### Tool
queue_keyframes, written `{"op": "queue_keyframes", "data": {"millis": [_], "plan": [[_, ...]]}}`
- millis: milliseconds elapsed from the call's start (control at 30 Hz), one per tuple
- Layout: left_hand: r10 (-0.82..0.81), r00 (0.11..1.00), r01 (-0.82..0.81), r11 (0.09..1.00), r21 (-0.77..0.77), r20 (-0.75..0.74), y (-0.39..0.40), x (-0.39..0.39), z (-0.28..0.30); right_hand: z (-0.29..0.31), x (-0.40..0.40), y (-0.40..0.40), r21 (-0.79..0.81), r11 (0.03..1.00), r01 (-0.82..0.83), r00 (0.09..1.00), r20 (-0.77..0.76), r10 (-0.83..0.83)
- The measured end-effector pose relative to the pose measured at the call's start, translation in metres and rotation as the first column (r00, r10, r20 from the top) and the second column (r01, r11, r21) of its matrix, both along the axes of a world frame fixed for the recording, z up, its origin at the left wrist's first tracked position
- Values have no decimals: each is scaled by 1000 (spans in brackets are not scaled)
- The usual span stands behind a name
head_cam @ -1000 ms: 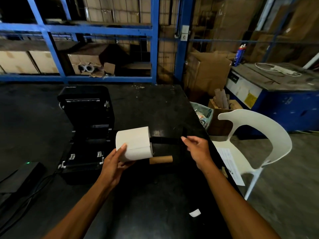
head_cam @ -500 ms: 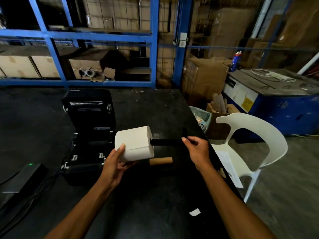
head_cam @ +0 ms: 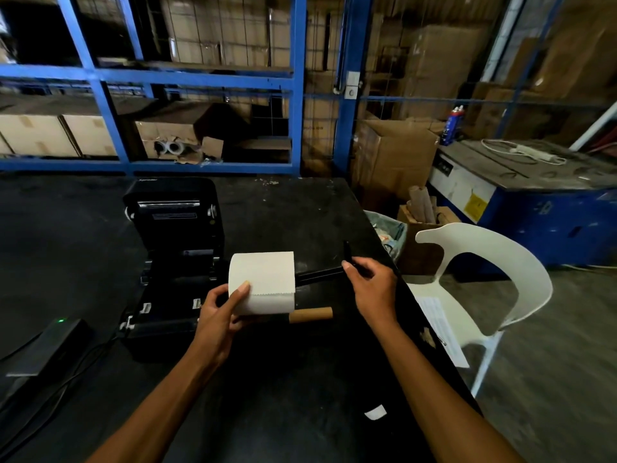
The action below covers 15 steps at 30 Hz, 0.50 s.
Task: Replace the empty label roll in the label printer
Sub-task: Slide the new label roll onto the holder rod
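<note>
My left hand (head_cam: pixel 217 315) grips a full white label roll (head_cam: pixel 263 281) held above the black table (head_cam: pixel 300 396). A black spindle rod (head_cam: pixel 319 275) sticks out of the roll's right end, and my right hand (head_cam: pixel 370 287) holds its far end, where a flat black guide stands up. Just under the roll lies the empty brown cardboard core (head_cam: pixel 310 314). The black label printer (head_cam: pixel 173 259) sits to the left with its lid tilted up and its roll bay open.
A black power adapter (head_cam: pixel 50 342) with a green light and cables lies at the left. A white plastic chair (head_cam: pixel 484 285) stands by the table's right edge with a paper sheet on it. A small white scrap (head_cam: pixel 375 412) lies on the table. Blue racking and cartons stand behind.
The roll has turned to sit more level, and less of the spindle shows between the roll and my right hand. The view has drifted a little.
</note>
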<state>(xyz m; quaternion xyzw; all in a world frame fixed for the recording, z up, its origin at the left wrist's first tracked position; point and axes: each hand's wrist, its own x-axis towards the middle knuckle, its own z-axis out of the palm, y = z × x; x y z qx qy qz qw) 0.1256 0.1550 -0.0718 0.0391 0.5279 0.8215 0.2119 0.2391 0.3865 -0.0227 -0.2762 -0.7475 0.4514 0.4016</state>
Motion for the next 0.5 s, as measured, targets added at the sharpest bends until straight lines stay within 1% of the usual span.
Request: {"op": "queue_keyframes", "data": {"millis": [100,200,367,500], "plan": [[-1,1000,0,999,37,31,3,2,1,-2,-1,-4,-41,999,-7,1000,-6,7],[-7,997,2,998,67,72,8,5,2,-12,-1,-17,-121,992,-37,999,-19,35],[-89,994,91,995,39,-67,20,15,10,-18,-13,-43,-172,982,-84,996,-52,76],[-112,990,114,993,18,-88,26,20,14,-22,-16,-56,-238,967,-94,995,-46,86]]}}
